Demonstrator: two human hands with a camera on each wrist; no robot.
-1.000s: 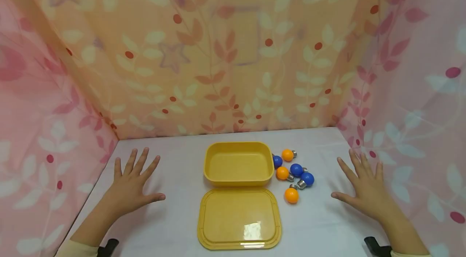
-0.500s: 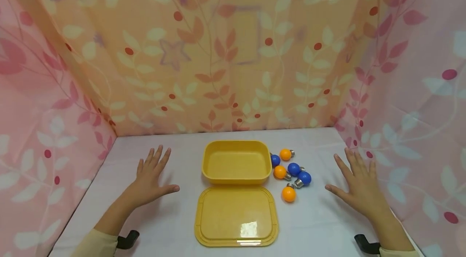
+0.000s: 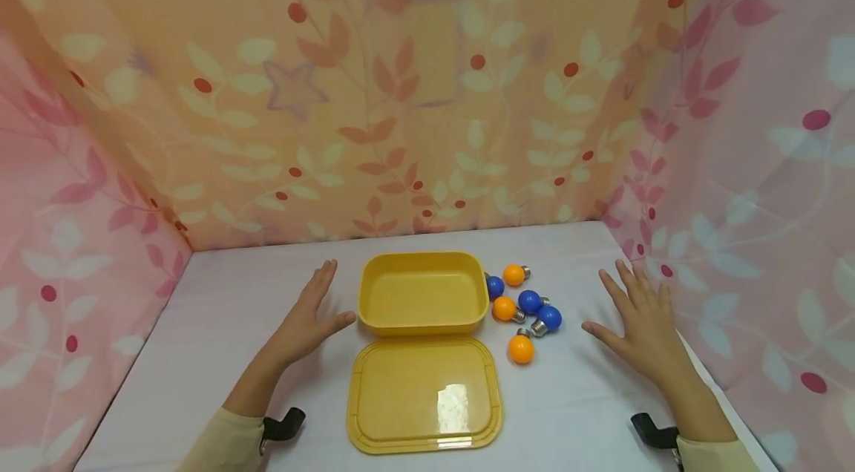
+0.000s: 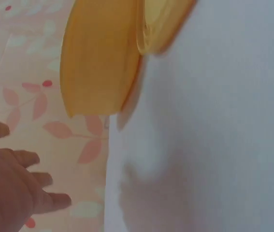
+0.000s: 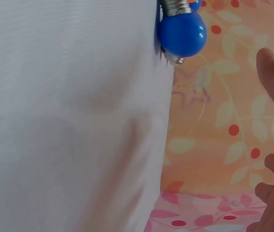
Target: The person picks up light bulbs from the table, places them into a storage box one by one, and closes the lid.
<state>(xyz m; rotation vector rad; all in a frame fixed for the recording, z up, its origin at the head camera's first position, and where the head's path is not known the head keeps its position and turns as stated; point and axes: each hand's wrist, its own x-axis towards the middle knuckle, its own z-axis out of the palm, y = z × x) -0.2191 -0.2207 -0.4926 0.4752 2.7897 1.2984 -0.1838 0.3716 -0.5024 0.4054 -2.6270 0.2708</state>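
Observation:
A yellow rectangular box lies with its open side up in the middle of the white table, nothing inside it. In front of it sits a flat yellow lid. Several small light bulbs, orange and blue with metal screw bases, are scattered to the right of the box. My left hand hovers just left of the box, fingers extended, its thumb tip close to the box's side; contact is not seen. Over on the right, my right hand is held with spread fingers, apart from the bulbs and holding nothing.
Patterned cloth walls, orange at the back and pink at the sides, enclose the white table. A dark wrist mount sits on the left sleeve, another on the right.
My left hand has moved right, toward the box, and turned more edge-on. The right hand has shifted slightly left. The head view has drifted a little; box, lid and bulbs lie as before.

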